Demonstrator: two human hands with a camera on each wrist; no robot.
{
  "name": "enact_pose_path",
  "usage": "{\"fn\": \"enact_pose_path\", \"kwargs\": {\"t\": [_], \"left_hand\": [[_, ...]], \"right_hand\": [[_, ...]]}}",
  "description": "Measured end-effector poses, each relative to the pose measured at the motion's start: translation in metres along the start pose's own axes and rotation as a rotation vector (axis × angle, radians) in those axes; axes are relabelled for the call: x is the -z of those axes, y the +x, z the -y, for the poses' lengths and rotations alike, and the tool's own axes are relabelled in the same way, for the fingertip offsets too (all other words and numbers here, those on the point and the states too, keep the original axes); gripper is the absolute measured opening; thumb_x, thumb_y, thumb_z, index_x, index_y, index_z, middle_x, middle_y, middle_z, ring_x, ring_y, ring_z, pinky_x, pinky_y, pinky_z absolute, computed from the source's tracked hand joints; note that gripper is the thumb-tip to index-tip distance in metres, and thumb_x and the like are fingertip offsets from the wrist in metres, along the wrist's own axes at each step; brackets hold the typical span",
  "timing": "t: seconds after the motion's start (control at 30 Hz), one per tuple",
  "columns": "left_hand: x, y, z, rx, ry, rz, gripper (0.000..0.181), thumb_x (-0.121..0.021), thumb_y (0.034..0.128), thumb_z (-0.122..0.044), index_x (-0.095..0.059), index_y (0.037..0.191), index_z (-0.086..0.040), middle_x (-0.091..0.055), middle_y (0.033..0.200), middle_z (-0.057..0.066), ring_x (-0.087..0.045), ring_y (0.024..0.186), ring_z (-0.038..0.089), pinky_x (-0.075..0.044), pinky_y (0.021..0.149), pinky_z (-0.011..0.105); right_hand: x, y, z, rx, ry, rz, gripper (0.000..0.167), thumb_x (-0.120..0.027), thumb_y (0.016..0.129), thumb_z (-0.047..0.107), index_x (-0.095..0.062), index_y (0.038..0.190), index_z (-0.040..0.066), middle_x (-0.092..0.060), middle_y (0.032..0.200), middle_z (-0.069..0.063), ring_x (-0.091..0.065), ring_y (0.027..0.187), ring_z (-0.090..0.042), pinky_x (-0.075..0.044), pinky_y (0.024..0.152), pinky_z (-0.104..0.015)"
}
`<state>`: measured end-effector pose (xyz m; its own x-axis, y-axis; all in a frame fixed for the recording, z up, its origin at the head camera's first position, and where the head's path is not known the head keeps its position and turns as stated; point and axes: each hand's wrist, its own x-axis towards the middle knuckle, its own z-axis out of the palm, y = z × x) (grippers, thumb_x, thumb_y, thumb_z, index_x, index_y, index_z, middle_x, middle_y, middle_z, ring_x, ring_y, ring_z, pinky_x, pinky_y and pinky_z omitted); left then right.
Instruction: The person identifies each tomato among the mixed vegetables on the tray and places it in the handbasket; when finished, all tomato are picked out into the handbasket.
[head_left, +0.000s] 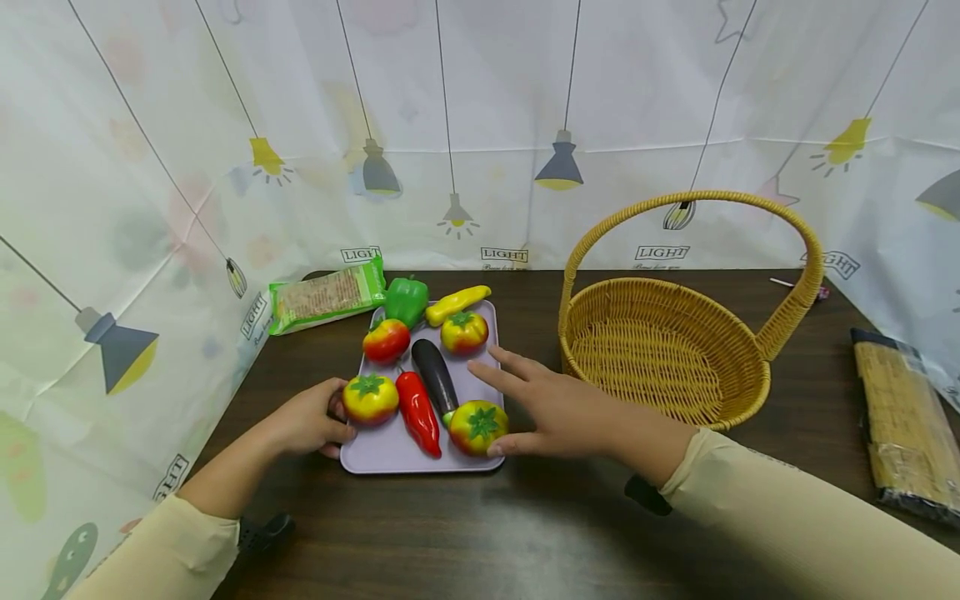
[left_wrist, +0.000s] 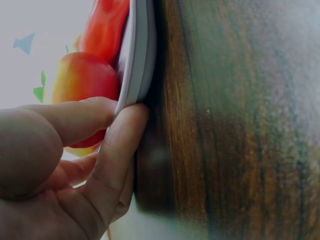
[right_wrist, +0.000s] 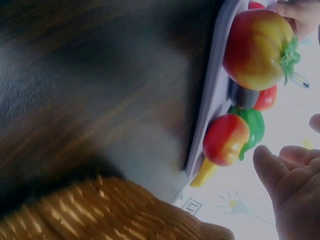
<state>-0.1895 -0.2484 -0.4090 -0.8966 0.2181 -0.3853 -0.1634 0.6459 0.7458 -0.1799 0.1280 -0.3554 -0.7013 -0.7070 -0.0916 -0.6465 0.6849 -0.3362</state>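
Note:
A lilac tray [head_left: 390, 457] lies on the dark table, and my left hand [head_left: 311, 419] pinches its left rim; in the left wrist view, thumb and fingers [left_wrist: 125, 130] close on the edge. On it are an eggplant [head_left: 433, 373], a red chili pepper [head_left: 418, 412], a green bell pepper [head_left: 407, 302], a long yellow vegetable [head_left: 459, 304] and several red-yellow tomatoes, one [head_left: 370, 399] by my left hand. Fingers spread, my right hand [head_left: 558, 406] hovers at the tray's right side, holding nothing, its thumb close to the front tomato [head_left: 477, 427].
A wicker basket [head_left: 667, 400] with a tall handle stands right of the tray. Behind the tray's left corner lies a green-edged packet [head_left: 327, 296]. A wrapped tan bundle [head_left: 907, 421] and a lollipop [head_left: 822, 292] are at the right. A printed curtain surrounds the table.

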Motion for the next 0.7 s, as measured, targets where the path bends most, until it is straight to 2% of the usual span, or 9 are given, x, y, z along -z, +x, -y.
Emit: {"fn": "enact_pose_path", "kwargs": {"t": [0.2, 0.47, 0.7], "left_hand": [[0.000, -0.001, -0.001, 0.006, -0.001, 0.005, 0.069, -0.078, 0.0852, 0.002, -0.038, 0.142, 0.002, -0.049, 0.105, 0.019, -0.062, 0.079, 0.027, -0.063, 0.063, 0.038], [0.001, -0.001, -0.002, 0.011, -0.003, 0.014, 0.069, -0.078, 0.0856, 0.002, -0.038, 0.142, 0.002, -0.049, 0.105, 0.019, -0.062, 0.079, 0.027, -0.063, 0.064, 0.038], [0.001, 0.001, -0.001, 0.021, 0.001, 0.007, 0.070, -0.079, 0.0848, 0.002, -0.038, 0.141, 0.002, -0.049, 0.105, 0.019, -0.062, 0.079, 0.027, -0.063, 0.064, 0.038]], "right_hand": [[-0.009, 0.007, -0.002, 0.003, 0.013, 0.015, 0.097, -0.062, 0.085, 0.074, -0.014, 0.163, 0.043, -0.008, 0.170, -0.003, -0.029, 0.148, -0.028, -0.043, 0.110, -0.048], [-0.019, 0.014, -0.005, 0.013, 0.043, 0.038, 0.097, -0.064, 0.085, 0.072, -0.012, 0.162, 0.045, -0.009, 0.170, -0.004, -0.030, 0.148, -0.030, -0.042, 0.111, -0.050], [-0.028, 0.019, -0.002, 0.063, 0.089, 0.058, 0.095, -0.069, 0.087, 0.065, -0.020, 0.163, 0.035, -0.011, 0.169, -0.007, -0.031, 0.146, -0.033, -0.040, 0.112, -0.051]]}}
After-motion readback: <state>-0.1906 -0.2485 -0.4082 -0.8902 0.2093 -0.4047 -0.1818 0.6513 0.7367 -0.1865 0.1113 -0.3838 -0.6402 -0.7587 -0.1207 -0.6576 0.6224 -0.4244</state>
